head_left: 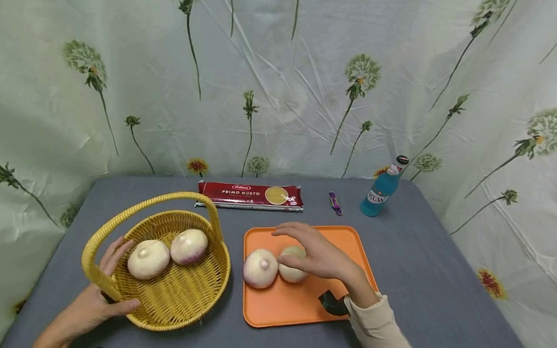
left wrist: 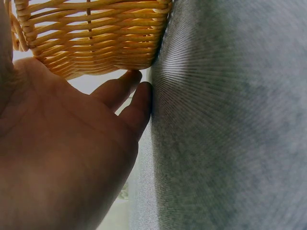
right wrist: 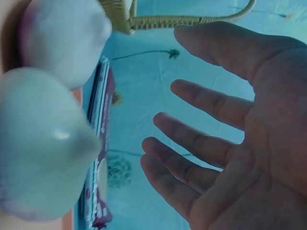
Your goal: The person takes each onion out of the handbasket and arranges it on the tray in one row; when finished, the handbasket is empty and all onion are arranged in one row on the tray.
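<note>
A yellow wicker basket (head_left: 189, 287) with an arched handle stands at the left, holding two white and purple turnips (head_left: 149, 259). My left hand (head_left: 88, 309) lies spread against the basket's left side, its thumb at the near rim and its fingers beyond the handle. In the left wrist view the lower fingers (left wrist: 136, 108) extend loosely below the woven wall. On the orange tray (head_left: 295, 308) sit two more turnips (head_left: 259, 268). My right hand (head_left: 317, 251) hovers over the right-hand turnip (right wrist: 43, 143), partly hiding it from the head view; its fingers are spread, with nothing in them.
Behind the tray lies a red PRIMO GUSTO packet (head_left: 250, 196). A small purple wrapped candy (head_left: 335, 203) and a blue bottle (head_left: 380, 191) are toward the back right. A floral curtain (head_left: 270, 75) hangs behind the grey table (head_left: 418, 294).
</note>
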`<state>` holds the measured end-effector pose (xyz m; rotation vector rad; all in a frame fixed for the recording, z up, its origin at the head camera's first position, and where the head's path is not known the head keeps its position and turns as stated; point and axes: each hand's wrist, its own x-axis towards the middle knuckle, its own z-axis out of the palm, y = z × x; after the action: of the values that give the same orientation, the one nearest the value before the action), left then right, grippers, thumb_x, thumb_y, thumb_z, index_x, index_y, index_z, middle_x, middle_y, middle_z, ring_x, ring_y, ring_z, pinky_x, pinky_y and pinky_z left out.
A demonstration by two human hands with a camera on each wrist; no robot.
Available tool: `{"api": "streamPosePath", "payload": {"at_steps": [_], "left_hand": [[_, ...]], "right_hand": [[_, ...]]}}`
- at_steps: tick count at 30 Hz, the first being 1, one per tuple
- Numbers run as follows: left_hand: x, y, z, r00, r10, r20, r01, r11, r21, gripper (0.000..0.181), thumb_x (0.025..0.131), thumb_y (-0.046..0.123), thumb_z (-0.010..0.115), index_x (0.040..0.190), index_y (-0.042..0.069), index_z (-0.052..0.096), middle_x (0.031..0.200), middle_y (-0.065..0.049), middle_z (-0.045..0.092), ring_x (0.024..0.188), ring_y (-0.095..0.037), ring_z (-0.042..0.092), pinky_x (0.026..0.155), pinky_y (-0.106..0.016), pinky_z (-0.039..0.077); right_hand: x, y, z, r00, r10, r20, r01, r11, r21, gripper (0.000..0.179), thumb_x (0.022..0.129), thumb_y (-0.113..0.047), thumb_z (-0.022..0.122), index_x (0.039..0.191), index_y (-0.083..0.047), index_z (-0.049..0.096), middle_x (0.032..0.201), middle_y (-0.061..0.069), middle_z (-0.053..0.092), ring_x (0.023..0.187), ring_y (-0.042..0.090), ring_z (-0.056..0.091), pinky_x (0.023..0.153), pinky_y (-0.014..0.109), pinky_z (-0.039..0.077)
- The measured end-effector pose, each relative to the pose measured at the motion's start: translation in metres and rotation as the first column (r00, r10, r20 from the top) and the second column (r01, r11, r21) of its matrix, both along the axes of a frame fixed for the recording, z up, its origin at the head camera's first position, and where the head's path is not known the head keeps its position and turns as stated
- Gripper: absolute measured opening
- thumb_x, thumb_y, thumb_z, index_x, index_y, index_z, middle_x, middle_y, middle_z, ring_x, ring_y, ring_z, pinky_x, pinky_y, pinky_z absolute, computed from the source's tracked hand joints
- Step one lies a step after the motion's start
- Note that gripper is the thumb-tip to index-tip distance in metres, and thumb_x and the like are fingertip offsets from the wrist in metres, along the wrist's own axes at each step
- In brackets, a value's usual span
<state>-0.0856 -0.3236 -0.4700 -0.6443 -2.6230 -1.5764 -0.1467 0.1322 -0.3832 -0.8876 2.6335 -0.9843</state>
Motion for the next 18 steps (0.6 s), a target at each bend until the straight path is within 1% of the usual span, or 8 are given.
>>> {"api": "streamPosePath", "payload": {"at_steps": [2,4,6,7,10,11,13,18], "left_hand": [[0.001,0.0,0.0,1.0,0.001,0.007,-0.001,1.0,-0.002,0.111,0.077,-0.003,0.077,0.163,0.014,0.008,0.167,0.002,-0.011,0.143,0.012,-0.004,0.097,-0.001,0.009],[0.002,0.0,-0.001,1.0,0.003,0.024,-0.003,1.0,0.001,0.109,0.079,0.0,0.077,0.163,0.016,0.007,0.167,0.003,-0.012,0.144,0.01,-0.005,0.104,-0.005,0.005],[0.003,0.0,-0.001,0.999,0.013,0.039,-0.013,1.0,-0.006,0.109,0.08,0.002,0.076,0.163,0.018,0.007,0.167,0.001,-0.012,0.144,0.009,-0.007,0.104,-0.006,0.004],[0.003,0.0,-0.001,0.999,0.014,0.046,-0.014,1.0,-0.001,0.109,0.081,0.003,0.076,0.163,0.019,0.007,0.167,0.001,-0.013,0.145,0.008,-0.008,0.109,-0.012,0.0],[0.003,-0.001,-0.002,0.998,0.016,0.055,-0.017,1.0,0.009,0.108,0.081,0.005,0.076,0.163,0.02,0.007,0.168,-0.002,-0.013,0.146,0.005,-0.009,0.116,-0.03,-0.006],[0.003,-0.001,-0.002,0.998,0.018,0.055,-0.018,1.0,0.011,0.109,0.081,0.005,0.076,0.163,0.02,0.007,0.168,-0.002,-0.013,0.146,0.005,-0.009,0.117,-0.035,-0.007],[0.003,-0.001,-0.003,0.998,0.013,0.057,-0.014,1.0,0.027,0.108,0.081,0.005,0.076,0.163,0.02,0.007,0.168,-0.002,-0.013,0.147,0.002,-0.01,0.115,-0.053,-0.01],[0.003,0.001,-0.002,0.998,0.008,0.054,-0.011,0.999,0.053,0.11,0.079,0.002,0.077,0.163,0.018,0.008,0.167,-0.001,-0.012,0.148,0.0,-0.011,0.114,-0.054,-0.012]], "right_hand": [[0.0,-0.005,0.004,1.0,0.016,0.001,-0.016,1.0,0.012,0.049,0.096,-0.033,0.068,0.141,-0.019,0.056,0.151,0.003,0.048,0.142,0.023,0.04,0.114,0.052,0.034],[0.001,-0.009,0.007,0.999,0.038,-0.006,-0.038,0.999,0.026,0.049,0.096,-0.034,0.067,0.142,-0.018,0.056,0.152,0.003,0.047,0.143,0.022,0.039,0.114,0.051,0.034],[0.001,-0.015,0.01,0.998,0.066,-0.016,-0.065,0.997,0.036,0.049,0.097,-0.034,0.066,0.142,-0.018,0.056,0.152,0.005,0.047,0.143,0.022,0.039,0.114,0.05,0.034],[0.001,-0.017,0.012,0.997,0.079,-0.016,-0.079,0.996,0.041,0.048,0.097,-0.034,0.066,0.142,-0.018,0.056,0.152,0.005,0.047,0.143,0.022,0.039,0.114,0.049,0.034],[0.001,-0.025,0.017,0.992,0.127,-0.016,-0.126,0.991,0.054,0.047,0.098,-0.031,0.064,0.142,-0.016,0.055,0.153,0.007,0.046,0.143,0.023,0.038,0.113,0.048,0.035],[0.001,-0.028,0.019,0.99,0.142,-0.016,-0.141,0.988,0.062,0.047,0.099,-0.031,0.063,0.143,-0.015,0.055,0.153,0.008,0.046,0.143,0.023,0.037,0.113,0.048,0.035],[0.002,-0.033,0.022,0.985,0.17,-0.022,-0.168,0.982,0.081,0.047,0.1,-0.031,0.062,0.143,-0.015,0.054,0.153,0.007,0.045,0.144,0.023,0.037,0.113,0.047,0.035],[0.002,-0.044,0.029,0.973,0.226,-0.046,-0.22,0.969,0.117,0.046,0.1,-0.032,0.063,0.143,-0.016,0.055,0.154,0.004,0.044,0.144,0.021,0.036,0.114,0.043,0.035]]}}
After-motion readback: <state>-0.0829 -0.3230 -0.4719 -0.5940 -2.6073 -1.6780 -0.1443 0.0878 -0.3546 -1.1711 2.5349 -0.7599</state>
